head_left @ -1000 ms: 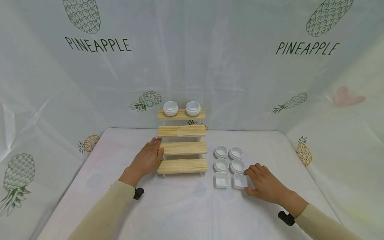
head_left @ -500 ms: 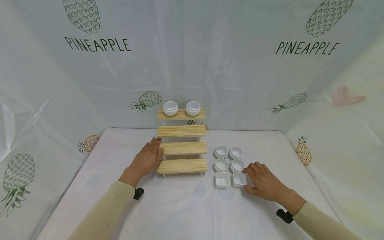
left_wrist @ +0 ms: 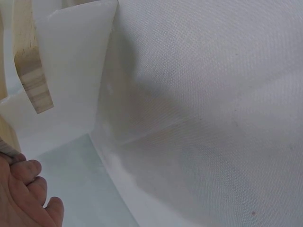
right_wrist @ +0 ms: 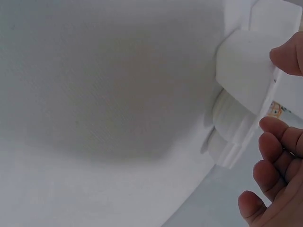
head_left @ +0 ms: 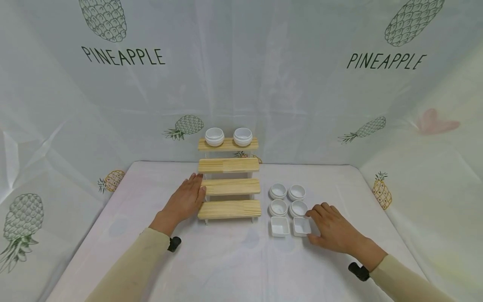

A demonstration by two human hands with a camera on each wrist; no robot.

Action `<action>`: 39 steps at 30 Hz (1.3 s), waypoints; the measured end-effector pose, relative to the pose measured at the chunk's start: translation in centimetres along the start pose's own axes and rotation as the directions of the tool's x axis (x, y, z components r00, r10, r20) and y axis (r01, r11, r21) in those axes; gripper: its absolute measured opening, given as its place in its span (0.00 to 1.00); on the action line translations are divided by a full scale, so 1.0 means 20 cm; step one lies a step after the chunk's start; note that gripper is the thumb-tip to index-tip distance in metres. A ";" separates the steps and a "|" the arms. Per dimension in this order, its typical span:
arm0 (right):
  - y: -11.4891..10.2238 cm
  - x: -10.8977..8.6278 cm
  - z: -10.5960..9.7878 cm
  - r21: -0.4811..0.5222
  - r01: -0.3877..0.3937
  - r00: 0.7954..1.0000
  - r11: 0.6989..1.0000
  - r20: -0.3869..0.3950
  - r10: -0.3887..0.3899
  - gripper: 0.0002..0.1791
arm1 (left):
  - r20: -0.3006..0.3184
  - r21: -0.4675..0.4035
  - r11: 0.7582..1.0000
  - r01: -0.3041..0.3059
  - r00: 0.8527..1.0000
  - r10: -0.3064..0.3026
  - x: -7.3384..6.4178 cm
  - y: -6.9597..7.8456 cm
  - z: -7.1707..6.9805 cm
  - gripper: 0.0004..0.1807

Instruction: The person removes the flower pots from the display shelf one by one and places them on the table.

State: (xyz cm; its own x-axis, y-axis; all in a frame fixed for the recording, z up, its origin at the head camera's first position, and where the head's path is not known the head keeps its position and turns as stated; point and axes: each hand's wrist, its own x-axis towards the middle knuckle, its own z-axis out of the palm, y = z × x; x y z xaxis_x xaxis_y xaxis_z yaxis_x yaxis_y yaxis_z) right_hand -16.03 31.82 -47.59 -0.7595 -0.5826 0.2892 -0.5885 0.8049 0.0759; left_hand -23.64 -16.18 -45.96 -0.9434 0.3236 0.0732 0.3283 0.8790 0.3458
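A tiered stand with pale wooden shelves [head_left: 229,186] and a whitish side panel [left_wrist: 71,61] stands mid-table. My left hand [head_left: 183,200] rests along its left side, fingers extended, thumb by the second-lowest shelf. To the right of the stand, my right hand [head_left: 333,230] holds a small white square dish [head_left: 302,227] between thumb and fingertips at its right side. That dish [right_wrist: 244,71] sits on the table, with the thumb [right_wrist: 287,56] at its rim in the right wrist view. Left of it is another square dish [head_left: 279,227].
Several small white round bowls [head_left: 278,207] stand in two columns behind the square dishes. On the top shelf are a left bowl [head_left: 214,137] and a right bowl [head_left: 242,137]. A pineapple-printed sheet [head_left: 264,84] hangs behind the table [head_left: 234,268].
My right hand and the right square dish have shifted slightly left and back, nearer the other dishes. My left hand and the stand have not moved.
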 end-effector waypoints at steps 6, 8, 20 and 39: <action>0.02 0.05 -0.06 0.005 -0.015 0.999 1.000 -0.040 0.016 0.29 | -0.002 0.003 1.000 0.006 1.000 -0.006 0.00 -0.01 0.01 0.38; 0.03 0.08 -0.07 0.003 -0.016 0.997 1.000 -0.071 0.016 0.29 | -0.005 0.002 1.000 0.000 1.000 0.000 0.00 -0.01 0.01 0.37; 0.07 0.40 -0.16 0.009 0.015 0.970 1.000 -0.243 -0.013 0.34 | -0.020 0.008 1.000 -0.008 1.000 0.009 -0.01 0.00 0.01 0.37; -0.07 1.12 -0.35 0.010 -0.032 0.979 0.999 -0.203 0.034 0.38 | -0.010 0.024 1.000 -0.007 1.000 0.008 0.01 -0.01 0.01 0.37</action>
State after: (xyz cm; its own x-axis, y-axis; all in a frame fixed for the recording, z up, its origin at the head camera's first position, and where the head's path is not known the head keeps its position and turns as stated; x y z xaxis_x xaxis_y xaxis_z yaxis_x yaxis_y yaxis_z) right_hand -30.28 18.53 -34.52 -0.7068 -0.5202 0.4794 -0.5666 0.8220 0.0567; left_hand -23.84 -16.29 -46.33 -0.9413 0.3268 0.0850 0.3363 0.8849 0.3223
